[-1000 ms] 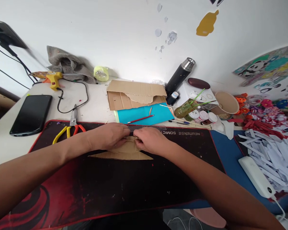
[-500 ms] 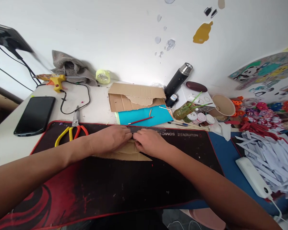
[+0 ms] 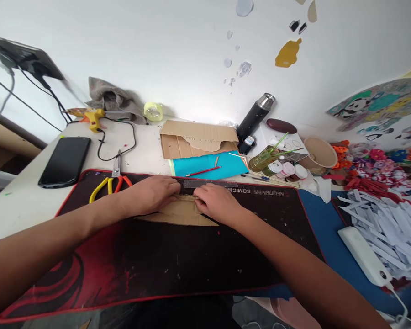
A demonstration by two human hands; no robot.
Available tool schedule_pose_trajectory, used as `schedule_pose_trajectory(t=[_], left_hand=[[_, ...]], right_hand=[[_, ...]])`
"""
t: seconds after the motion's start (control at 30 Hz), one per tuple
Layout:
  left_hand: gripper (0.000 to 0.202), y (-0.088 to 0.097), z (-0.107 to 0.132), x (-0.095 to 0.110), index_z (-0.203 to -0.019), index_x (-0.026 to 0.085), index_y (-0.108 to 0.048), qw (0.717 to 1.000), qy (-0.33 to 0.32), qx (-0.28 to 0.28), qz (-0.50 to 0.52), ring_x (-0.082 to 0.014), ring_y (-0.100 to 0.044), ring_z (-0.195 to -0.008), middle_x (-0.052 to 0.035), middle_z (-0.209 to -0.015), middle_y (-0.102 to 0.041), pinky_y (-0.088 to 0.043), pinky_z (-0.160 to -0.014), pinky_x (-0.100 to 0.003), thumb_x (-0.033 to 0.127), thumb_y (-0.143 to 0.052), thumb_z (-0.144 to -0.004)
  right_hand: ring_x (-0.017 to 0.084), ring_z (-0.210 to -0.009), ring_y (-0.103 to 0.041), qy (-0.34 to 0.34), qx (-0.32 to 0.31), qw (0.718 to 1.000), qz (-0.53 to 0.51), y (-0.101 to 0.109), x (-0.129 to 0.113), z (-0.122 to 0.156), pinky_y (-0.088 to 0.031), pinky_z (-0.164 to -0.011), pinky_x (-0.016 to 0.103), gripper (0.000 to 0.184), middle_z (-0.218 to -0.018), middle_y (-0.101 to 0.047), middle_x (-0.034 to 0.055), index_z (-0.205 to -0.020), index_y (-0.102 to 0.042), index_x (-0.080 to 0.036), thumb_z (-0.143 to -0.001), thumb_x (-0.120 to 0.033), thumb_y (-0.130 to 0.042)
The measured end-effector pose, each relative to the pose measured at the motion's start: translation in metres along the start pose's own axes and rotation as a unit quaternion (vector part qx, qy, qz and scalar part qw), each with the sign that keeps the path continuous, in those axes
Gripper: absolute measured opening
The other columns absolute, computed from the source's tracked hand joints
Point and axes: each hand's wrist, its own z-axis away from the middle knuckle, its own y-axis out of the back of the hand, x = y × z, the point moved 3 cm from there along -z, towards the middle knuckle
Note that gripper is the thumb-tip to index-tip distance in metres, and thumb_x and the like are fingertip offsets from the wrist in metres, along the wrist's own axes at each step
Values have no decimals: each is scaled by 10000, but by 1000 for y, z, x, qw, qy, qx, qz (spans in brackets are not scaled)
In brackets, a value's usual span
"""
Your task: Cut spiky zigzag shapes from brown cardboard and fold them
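A cut piece of brown cardboard (image 3: pixel 181 212) lies on the black and red desk mat (image 3: pixel 178 260), its pointed end toward the right. My left hand (image 3: pixel 157 194) is closed on its upper left edge, fingers curled over it. At its upper right edge, my right hand (image 3: pixel 214 201) pinches the cardboard, thumb hidden in part. A bare strip of the edge shows between the two hands. Just beyond them lies a clear ruler (image 3: pixel 210 184), touching neither the cardboard's visible part nor, as far as I can tell, my fingers.
Scissors (image 3: pixel 114 176) with yellow and red handles lie left, near a phone (image 3: pixel 65 162) and a yellow glue gun (image 3: pixel 94 119). Behind are larger cardboard (image 3: pixel 198 130), blue paper (image 3: pixel 198 165), a pencil (image 3: pixel 203 172) and a black flask (image 3: pixel 256 116). White paper strips (image 3: pixel 383 228) pile up right.
My left hand has shifted left along the cardboard edge, so the hands are farther apart and more cardboard and ruler show. The camera view has turned slightly left.
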Motion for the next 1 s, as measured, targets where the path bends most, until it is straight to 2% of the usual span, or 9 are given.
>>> schedule_pose_trajectory(t=[0.17,0.37,0.5,0.7,0.8,1.0], left_hand=[[200,1,-1,12,-937,190,-638,997,-47,24,-51,-243,-673,-878,-70,-931,-711,-500,-846,-359,176,-496,-1078],[251,-4,5,14,-891,211,-588,992,-105,47,-57,-229,-617,-820,-57,-886,-678,-481,-807,-356,153,-460,-1099],[229,-6,7,13,-911,208,-598,994,-77,49,-68,-240,-621,-812,-62,-888,-686,-474,-793,-371,111,-470,-1074],[124,2,7,14,-1002,211,-651,1000,-2,-24,-19,-232,-686,-900,-52,-976,-731,-481,-835,-347,241,-552,-1071],[172,2,11,8,-960,216,-650,999,38,-17,-2,-226,-683,-866,-43,-939,-726,-469,-808,-337,294,-551,-1077],[215,2,15,8,-944,220,-641,999,23,15,18,-224,-676,-850,-45,-930,-720,-458,-781,-328,320,-519,-1090]], right_hand=[[242,-953,-643,-4,16,999,-38,2,5,8,-404,-791,336,44,-1011,-753,86,-1046,-693,-184,-1064,-219,-673],[247,-929,-622,36,6,999,14,-1,1,12,-385,-764,353,141,-958,-746,88,-1018,-702,-176,-1106,-229,-606],[246,-918,-603,37,36,999,5,-6,3,16,-384,-776,359,160,-959,-733,74,-1041,-713,-178,-1117,-256,-595],[251,-926,-592,21,66,997,-20,-9,3,21,-413,-808,356,133,-949,-709,83,-1070,-735,-182,-1096,-240,-618],[250,-960,-611,10,82,993,-85,-9,6,27,-455,-852,356,123,-1005,-714,83,-1147,-739,-189,-1073,-241,-655],[243,-1015,-685,-66,109,970,-209,-9,29,48,-517,-901,364,103,-1066,-748,81,-1096,-756,-194,-1049,-199,-665]])
